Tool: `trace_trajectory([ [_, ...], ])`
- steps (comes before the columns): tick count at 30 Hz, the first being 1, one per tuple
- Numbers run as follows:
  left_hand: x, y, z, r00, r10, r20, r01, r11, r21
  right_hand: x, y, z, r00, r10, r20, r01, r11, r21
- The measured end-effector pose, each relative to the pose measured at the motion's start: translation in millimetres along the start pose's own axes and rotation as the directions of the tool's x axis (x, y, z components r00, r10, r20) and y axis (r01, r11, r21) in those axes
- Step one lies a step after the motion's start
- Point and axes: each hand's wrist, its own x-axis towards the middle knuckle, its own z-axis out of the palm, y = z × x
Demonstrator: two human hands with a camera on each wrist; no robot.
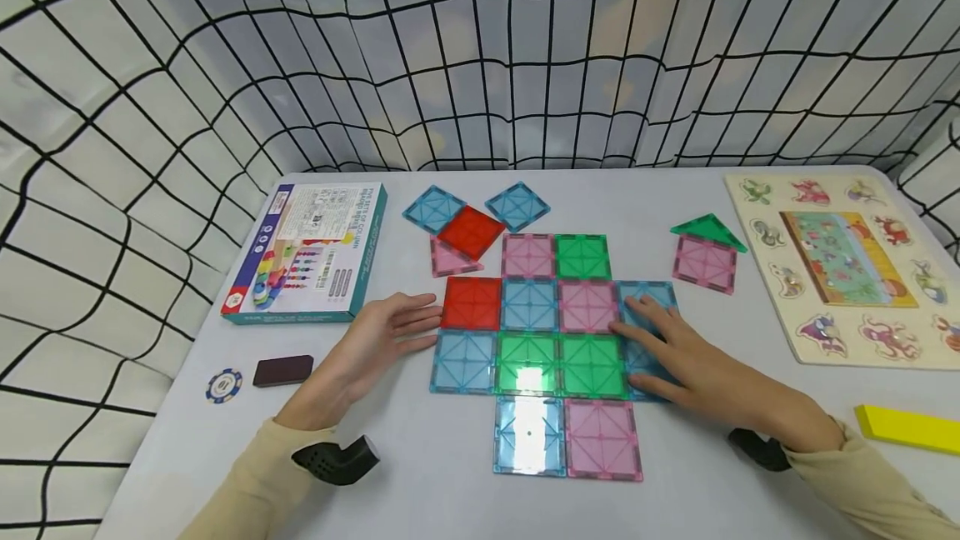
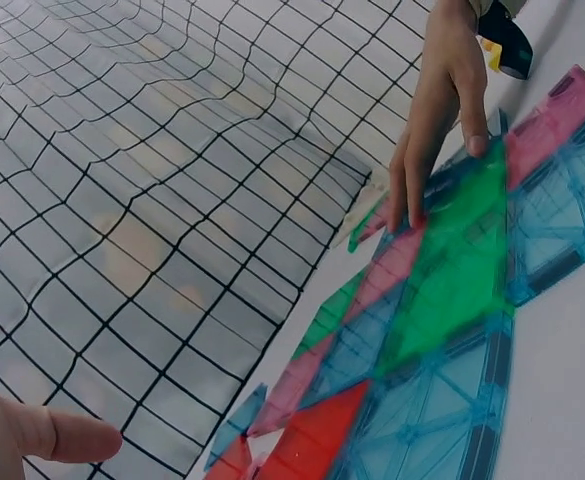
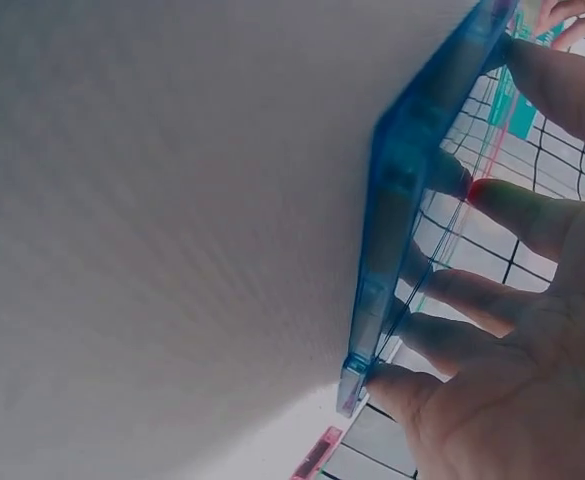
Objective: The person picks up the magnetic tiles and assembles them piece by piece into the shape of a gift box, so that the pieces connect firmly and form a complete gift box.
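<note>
Translucent magnetic tiles lie edge to edge in a cross-like layout on the white table. My right hand point(image 1: 678, 365) rests spread over its right side, fingertips on the upper blue tile point(image 1: 645, 294) and the lower blue tile point(image 1: 637, 369). In the right wrist view, the fingertips point(image 3: 502, 195) press on the tiles' upper face. On the left, my left hand point(image 1: 386, 340) has loosely extended fingers, their tips beside the outer edges of the red tile point(image 1: 471, 303) and the blue tile point(image 1: 462, 362). Two green tiles point(image 1: 527, 363) form the middle, with a pink tile point(image 1: 603, 440) at the near end.
Loose tiles, including a tilted red one point(image 1: 471, 232), lie beyond the layout; a green triangle point(image 1: 711, 230) overlaps a pink square at right. A boxed set point(image 1: 307, 252), dark block point(image 1: 282, 371) and chip point(image 1: 223, 386) are left. A puzzle board point(image 1: 780, 332) and yellow block point(image 1: 907, 428) are right; black netting surrounds the table.
</note>
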Motion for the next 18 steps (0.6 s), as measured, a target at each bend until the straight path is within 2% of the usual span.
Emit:
trace_trajectory([
  [3, -0.1, -0.3, -3.2, 1.0, -0.003, 0.015, 0.003, 1.0, -0.015, -1, -2, 1, 1.0, 0.003, 0.001, -0.003, 1.0, 0.004],
  [9, 0.9, 2.2, -6.4, 1.0, 0.021, 0.019, -0.021, 0.999, 0.029, 0, -2, 2, 1.0, -0.005, -0.001, 0.005, 1.0, 0.009],
  [15, 10.7, 1.4, -1.7, 0.999, 0.049, 0.004, -0.049, 0.984, 0.168, 0, -5, 0, 1.0, 0.006, -0.008, -0.007, 1.0, -0.005],
  [18, 16.9, -0.2, 3.2, 0.999, 0.035, 0.003, -0.035, 0.977, 0.211, 1, -15, 2, 0.999, -0.038, -0.007, 0.038, 0.999, -0.038],
])
